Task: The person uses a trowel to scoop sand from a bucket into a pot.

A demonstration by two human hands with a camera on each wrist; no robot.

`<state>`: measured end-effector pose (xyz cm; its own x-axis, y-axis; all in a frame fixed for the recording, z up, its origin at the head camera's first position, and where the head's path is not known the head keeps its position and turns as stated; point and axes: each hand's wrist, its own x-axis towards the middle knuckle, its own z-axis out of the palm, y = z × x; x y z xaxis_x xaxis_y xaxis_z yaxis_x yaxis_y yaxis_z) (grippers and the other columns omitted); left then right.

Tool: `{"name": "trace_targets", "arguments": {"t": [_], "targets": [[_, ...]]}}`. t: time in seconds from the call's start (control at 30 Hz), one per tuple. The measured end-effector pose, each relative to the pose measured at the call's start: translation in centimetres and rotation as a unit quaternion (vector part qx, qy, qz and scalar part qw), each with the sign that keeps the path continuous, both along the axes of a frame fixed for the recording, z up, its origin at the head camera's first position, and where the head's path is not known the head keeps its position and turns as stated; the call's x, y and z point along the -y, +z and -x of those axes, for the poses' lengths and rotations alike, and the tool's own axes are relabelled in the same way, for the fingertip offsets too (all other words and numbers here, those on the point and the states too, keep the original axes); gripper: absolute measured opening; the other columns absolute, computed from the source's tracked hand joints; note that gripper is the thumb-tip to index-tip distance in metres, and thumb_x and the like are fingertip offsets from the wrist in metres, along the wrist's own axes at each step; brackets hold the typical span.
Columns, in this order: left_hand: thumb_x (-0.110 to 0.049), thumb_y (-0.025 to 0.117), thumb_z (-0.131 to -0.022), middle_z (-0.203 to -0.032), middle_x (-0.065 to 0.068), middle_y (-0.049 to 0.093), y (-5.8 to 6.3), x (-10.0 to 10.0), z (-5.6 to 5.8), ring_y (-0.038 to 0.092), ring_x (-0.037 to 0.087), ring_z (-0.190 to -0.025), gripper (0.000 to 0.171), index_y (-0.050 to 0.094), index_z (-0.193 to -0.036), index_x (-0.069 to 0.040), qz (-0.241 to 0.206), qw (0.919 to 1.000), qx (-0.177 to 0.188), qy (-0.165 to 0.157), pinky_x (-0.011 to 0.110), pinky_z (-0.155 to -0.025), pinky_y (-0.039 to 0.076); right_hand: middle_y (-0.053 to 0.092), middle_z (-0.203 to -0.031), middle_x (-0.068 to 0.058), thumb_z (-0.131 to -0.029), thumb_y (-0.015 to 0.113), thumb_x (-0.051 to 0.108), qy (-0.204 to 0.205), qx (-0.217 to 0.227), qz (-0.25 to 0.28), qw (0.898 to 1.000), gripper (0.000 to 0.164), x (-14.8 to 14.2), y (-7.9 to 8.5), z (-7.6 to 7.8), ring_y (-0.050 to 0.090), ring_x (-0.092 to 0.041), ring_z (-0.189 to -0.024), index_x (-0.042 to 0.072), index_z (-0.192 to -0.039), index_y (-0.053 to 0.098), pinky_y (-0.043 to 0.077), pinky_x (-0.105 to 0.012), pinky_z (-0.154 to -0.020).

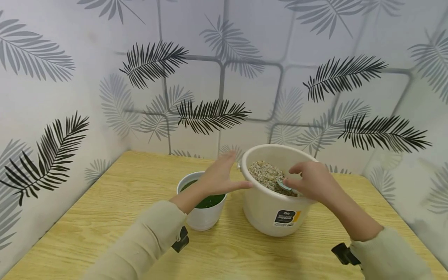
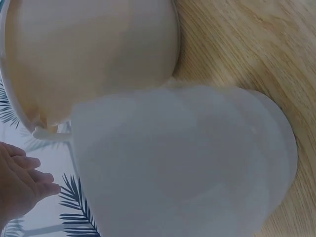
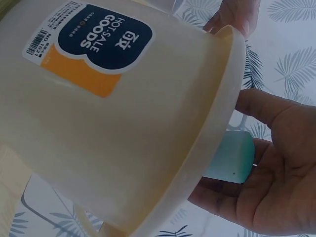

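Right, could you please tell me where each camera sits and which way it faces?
Head: on the head, facing forward and down at bucket and pot; left hand, right hand, both sleeves show.
Left wrist: on that wrist, facing pot's side; left hand shows.
Right wrist: on that wrist, facing the bucket's side; both hands show.
Head and right wrist share the bucket's label.

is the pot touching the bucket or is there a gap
Apart: the head view shows a strip of bare table between the pot and the bucket.
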<state>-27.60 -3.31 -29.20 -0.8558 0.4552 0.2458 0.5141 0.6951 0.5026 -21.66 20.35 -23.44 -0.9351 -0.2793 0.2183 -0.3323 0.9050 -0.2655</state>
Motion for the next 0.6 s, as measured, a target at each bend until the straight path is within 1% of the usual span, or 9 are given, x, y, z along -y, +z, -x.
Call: {"name": "trace_targets", "arguments": {"t": [0.07, 0.1, 0.17, 0.23, 0.3, 0.33, 0.4, 0.5, 0.6], "targets": [[-0.057, 0.066, -0.076, -0.155, 0.01, 0.018, 0.0, -0.4, 0.1, 0.018, 0.029, -0.143, 0.101, 0.015, -0.15, -0.01, 0.003, 1.0, -0.002, -0.001, 0.048, -0.115, 0.02, 0.07, -0.082, -0.018, -0.081, 0.068, 0.022, 0.012, 0.021, -0.028, 0.999, 0.029, 0.1, 0.2, 0.3, 0.063, -0.023, -0.068, -0.005, -0.089, 0.07, 0.052, -0.035, -0.06], [-0.057, 0.066, -0.076, -0.155, 0.009, 0.019, 0.0, -0.5, 0.1, 0.019, 0.028, -0.143, 0.101, 0.016, -0.15, -0.011, 0.004, 1.0, -0.003, -0.001, 0.048, -0.115, 0.02, 0.067, -0.071, -0.012, -0.08, 0.068, 0.021, 0.018, 0.026, -0.044, 0.999, 0.024, 0.2, 0.3, 0.4, 0.059, -0.018, -0.06, -0.003, -0.081, 0.07, 0.049, -0.031, -0.056], [-0.057, 0.067, -0.075, -0.155, 0.01, 0.02, 0.0, -0.8, 0.2, 0.02, 0.028, -0.143, 0.1, 0.018, -0.149, -0.01, 0.004, 1.0, -0.008, -0.002, 0.047, -0.115, 0.021, 0.054, -0.052, 0.001, -0.079, 0.067, 0.018, 0.027, 0.035, -0.07, 0.997, 0.022, 0.4, 0.4, 0.6, 0.043, -0.009, -0.048, 0.004, -0.063, 0.064, 0.039, -0.024, -0.049], [-0.057, 0.067, -0.075, -0.154, 0.011, 0.023, 0.0, -1.1, 0.3, 0.021, 0.027, -0.142, 0.099, 0.022, -0.148, -0.009, 0.004, 0.9998, -0.017, -0.006, 0.046, -0.115, 0.022, 0.031, -0.045, 0.009, -0.078, 0.066, 0.015, 0.035, 0.036, -0.092, 0.994, 0.035, 0.5, 0.5, 0.8, 0.024, -0.006, -0.045, 0.013, -0.048, 0.047, 0.026, -0.02, -0.046], [-0.058, 0.068, -0.074, -0.153, 0.011, 0.026, 0.0, -1.3, 0.4, 0.025, 0.027, -0.141, 0.098, 0.025, -0.147, -0.009, -0.001, 0.9996, -0.024, -0.012, 0.046, -0.114, 0.024, 0.017, -0.047, 0.01, -0.075, 0.065, 0.011, 0.044, 0.038, -0.108, 0.992, 0.046, 0.5, 0.5, 1.0, 0.014, -0.006, -0.047, 0.018, -0.045, 0.031, 0.017, -0.019, -0.046], [-0.058, 0.068, -0.074, -0.152, 0.011, 0.028, 0.0, -1.4, 0.5, 0.027, 0.027, -0.14, 0.097, 0.027, -0.147, -0.009, -0.001, 0.9995, -0.027, -0.014, 0.046, -0.113, 0.026, 0.013, -0.048, 0.01, -0.074, 0.065, 0.009, 0.048, 0.045, -0.112, 0.992, 0.049, 0.5, 0.5, 1.1, 0.01, -0.006, -0.048, 0.02, -0.045, 0.026, 0.014, -0.019, -0.047], [-0.058, 0.069, -0.073, -0.151, 0.01, 0.031, 0.0, -1.5, 0.5, 0.03, 0.026, -0.139, 0.097, 0.028, -0.146, -0.009, -0.005, 0.9994, -0.028, -0.018, 0.046, -0.112, 0.03, 0.01, -0.049, 0.01, -0.071, 0.064, 0.007, 0.053, 0.061, -0.129, 0.988, 0.052, 0.5, 0.6, 1.4, 0.007, -0.006, -0.05, 0.022, -0.046, 0.021, 0.011, -0.019, -0.048], [-0.058, 0.069, -0.073, -0.15, 0.01, 0.032, -0.1, -1.7, 0.6, 0.033, 0.026, -0.137, 0.1, 0.024, -0.148, -0.009, -0.007, 0.9996, -0.017, -0.019, 0.046, -0.109, 0.034, 0.014, -0.046, 0.01, -0.069, 0.065, 0.006, 0.05, 0.092, -0.165, 0.981, 0.048, 0.6, 0.9, 2.0, 0.01, -0.006, -0.048, 0.021, -0.045, 0.025, 0.014, -0.018, -0.047], [-0.058, 0.068, -0.074, -0.153, 0.01, 0.026, -0.2, -1.9, 0.5, 0.029, 0.027, -0.139, 0.102, 0.018, -0.149, -0.01, -0.006, 0.9998, 0.0, -0.018, 0.048, -0.109, 0.033, 0.022, -0.048, 0.008, -0.068, 0.068, 0.007, 0.042, 0.11, -0.209, 0.971, 0.044, 0.9, 1.1, 2.5, 0.018, -0.008, -0.048, 0.019, -0.047, 0.031, 0.019, -0.019, -0.047]]}}
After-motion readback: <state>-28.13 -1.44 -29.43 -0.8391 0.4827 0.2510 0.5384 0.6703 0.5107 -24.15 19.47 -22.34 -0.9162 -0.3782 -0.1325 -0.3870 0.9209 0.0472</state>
